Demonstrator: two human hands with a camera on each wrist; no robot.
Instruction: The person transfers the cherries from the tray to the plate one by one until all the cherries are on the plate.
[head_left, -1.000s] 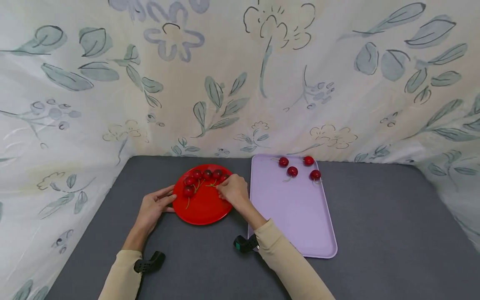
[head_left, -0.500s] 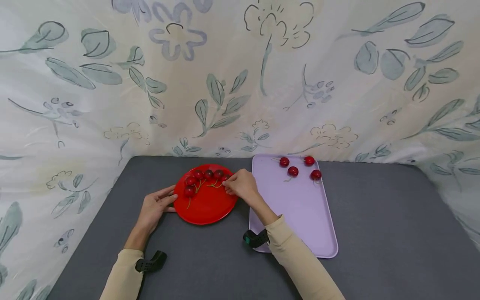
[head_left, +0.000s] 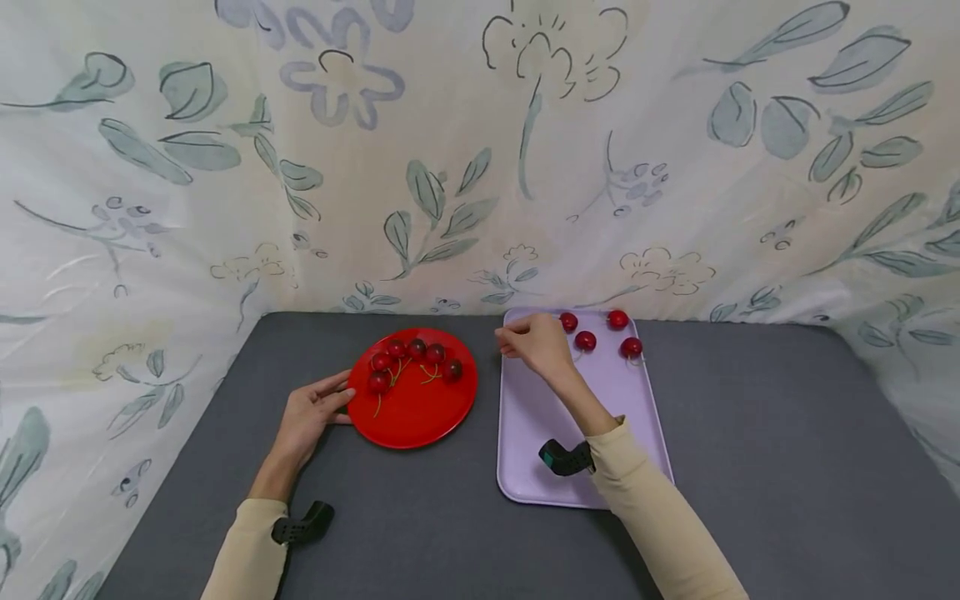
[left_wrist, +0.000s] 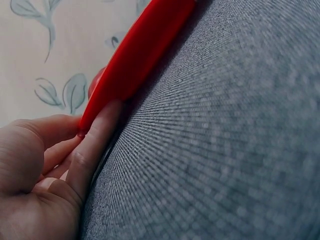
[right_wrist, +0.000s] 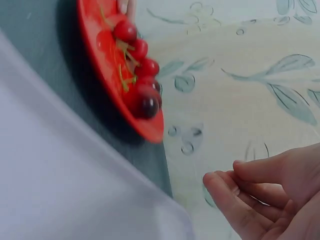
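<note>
From the head camera, the left hand (head_left: 309,414) lies flat on the grey tabletop (head_left: 750,467), fingers straight and close together, fingertips touching the near left rim of the red plate (head_left: 420,412). Five cherries (head_left: 435,352) sit in an arc along the plate's far side, stems trailing toward the middle. The right hand (head_left: 534,343) hovers over the far left corner of the lilac tray (head_left: 600,417), fingers drawn together as if pinching something small; whether a cherry or stem sits between them I cannot tell here. Three more cherries (head_left: 586,340) lie on the tray just right of that hand. To do this well, the hand should lower close to the tray before letting go, so nothing rolls, and keep clear of the fruit already there.

The left wrist camera shows the fingers (left_wrist: 97,140) pressed against the plate's edge (left_wrist: 135,55), not curled around it. A steady press here keeps the plate from sliding.

The right wrist camera shows the right hand's fingers (right_wrist: 240,200) loosely curled and lying together, with no cherry visible in the part shown; the fingertips themselves are out of view. Beyond them the plate (right_wrist: 95,55) with its cherries (right_wrist: 146,102) stands apart from the tray's rim (right_wrist: 100,160).
</note>
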